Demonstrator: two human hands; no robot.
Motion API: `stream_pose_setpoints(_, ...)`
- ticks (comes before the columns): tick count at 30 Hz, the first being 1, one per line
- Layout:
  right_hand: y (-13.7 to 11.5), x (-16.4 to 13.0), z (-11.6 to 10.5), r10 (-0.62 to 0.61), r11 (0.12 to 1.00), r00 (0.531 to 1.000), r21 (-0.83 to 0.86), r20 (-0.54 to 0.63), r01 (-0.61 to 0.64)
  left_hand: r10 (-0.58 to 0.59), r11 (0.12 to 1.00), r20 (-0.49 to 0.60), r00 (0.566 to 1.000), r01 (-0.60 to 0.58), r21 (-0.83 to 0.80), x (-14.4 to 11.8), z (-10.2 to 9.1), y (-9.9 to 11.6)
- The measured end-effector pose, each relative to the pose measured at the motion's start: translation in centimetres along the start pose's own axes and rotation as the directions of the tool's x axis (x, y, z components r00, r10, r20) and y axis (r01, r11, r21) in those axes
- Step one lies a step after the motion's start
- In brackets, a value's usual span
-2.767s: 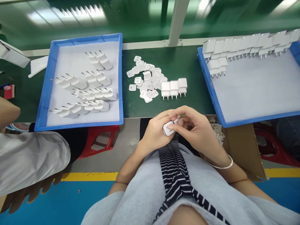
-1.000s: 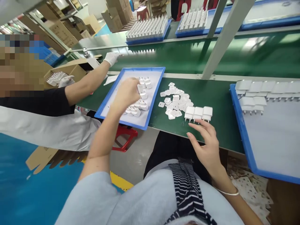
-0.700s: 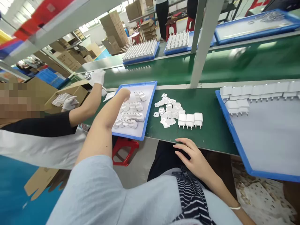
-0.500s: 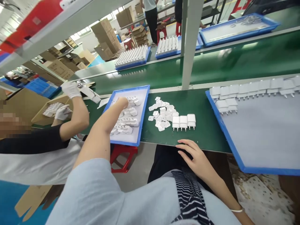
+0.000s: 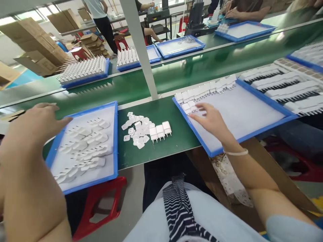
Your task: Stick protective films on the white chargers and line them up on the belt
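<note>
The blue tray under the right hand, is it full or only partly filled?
Partly filled: in the tray, white plugs line the far edge, while much white lining shows.

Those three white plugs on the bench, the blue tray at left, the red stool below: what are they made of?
White plugs: probably hard plastic, smooth, from their clean, uniform faces; gloss is hard to judge.
Blue tray: likely moulded plastic, smooth, judging by its even colour and continuous rim.
Red stool: seemingly plastic too, from its uniform colour; finish unclear.
</note>
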State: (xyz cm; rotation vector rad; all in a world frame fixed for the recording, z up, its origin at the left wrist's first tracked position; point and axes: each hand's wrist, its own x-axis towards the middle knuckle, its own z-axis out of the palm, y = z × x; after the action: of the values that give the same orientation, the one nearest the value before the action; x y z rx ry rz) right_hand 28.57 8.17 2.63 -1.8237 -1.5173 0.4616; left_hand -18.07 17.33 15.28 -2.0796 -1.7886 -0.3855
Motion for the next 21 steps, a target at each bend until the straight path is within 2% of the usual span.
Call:
stream_pose_setpoints(1, 0.2, 2.0, 0.5, 0.055, 0.981, 0.998, -0.184, 0.008, -0.053, -0.010, 0.999, 0.061, 0.998, 0.007, 0.049, -1.0, -0.8, 1.1)
stream_pose_setpoints(2, 0.4, 3.7, 1.1, 0.086, 0.966, 0.996, -0.246, 0.006, -0.082, 0.057, 0.998, 0.070, 0.996, -0.059, 0.031, -2.4, -1.7, 2.7)
stream_pose_setpoints(4, 0.6, 6.5, 2.6, 0.132, 0.939, 0.991, -0.323, 0.034, -0.114, 0.179, 0.978, -0.039, 0.983, -0.182, -0.105, -6.0, -3.2, 6.3)
stream_pose_setpoints(5, 0.7, 7.5, 3.2, 0.152, 0.932, 0.987, -0.339, 0.052, -0.125, 0.188, 0.965, -0.079, 0.979, -0.199, -0.168, -7.9, -3.7, 8.1)
stream_pose_setpoints(8, 1.3, 9.0, 3.7, 0.198, 0.916, 0.975, -0.374, 0.104, -0.146, 0.229, 0.891, -0.063, 0.971, -0.235, -0.387, -13.0, -3.9, 11.5)
stream_pose_setpoints(11, 2.2, 9.2, 3.0, 0.223, 0.908, 0.967, -0.386, 0.122, -0.160, 0.183, 0.810, 0.061, 0.981, -0.115, -0.575, -16.4, -2.4, 12.0)
stream_pose_setpoints(15, 3.0, 8.8, 3.2, 0.221, 0.909, 0.971, -0.380, 0.095, -0.170, 0.104, 0.679, 0.254, 0.962, 0.118, -0.725, -18.8, -0.1, 12.1)
stream_pose_setpoints(17, 3.0, 8.5, 4.0, 0.199, 0.918, 0.977, -0.363, 0.071, -0.161, 0.073, 0.587, 0.304, 0.950, 0.206, -0.783, -19.4, 0.9, 13.0)
stream_pose_setpoints(21, 3.2, 8.3, 5.5, 0.148, 0.943, 0.988, -0.306, 0.042, -0.128, 0.058, 0.392, 0.358, 0.932, 0.309, -0.867, -20.3, 2.6, 15.9)
